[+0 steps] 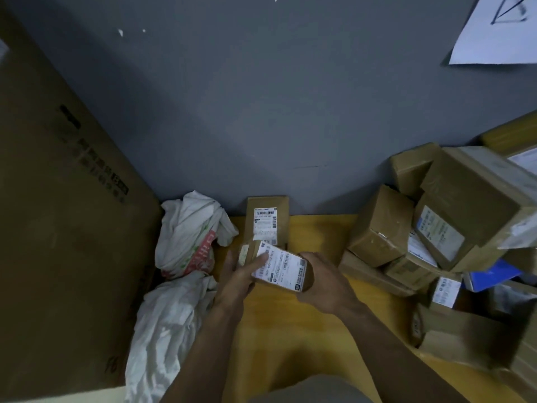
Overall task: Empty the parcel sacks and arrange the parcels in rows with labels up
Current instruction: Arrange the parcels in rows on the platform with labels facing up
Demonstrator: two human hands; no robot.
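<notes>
Both hands, left (236, 282) and right (322, 282), gripped a small parcel (279, 267) label-up above the yellow table (316, 228), apparently about to set it beside the first placed parcel (266, 223).

We see matt brown cardboard on the small parcel (273, 270) at lower centre, with a smooth white paper label (290, 267) on top; the parcel by the wall (266, 221) just above looks the same. The sacks (186, 237) at lower left are crumpled, white and woven, cloth or plastic we cannot tell. The table (313, 330) is smooth, yellow and faintly shiny. The wall (261, 97) is matt grey paint. The big box (58, 228) at left is dull cardboard, as is the parcel pile (436, 222) at right, some with a taped sheen.
</notes>
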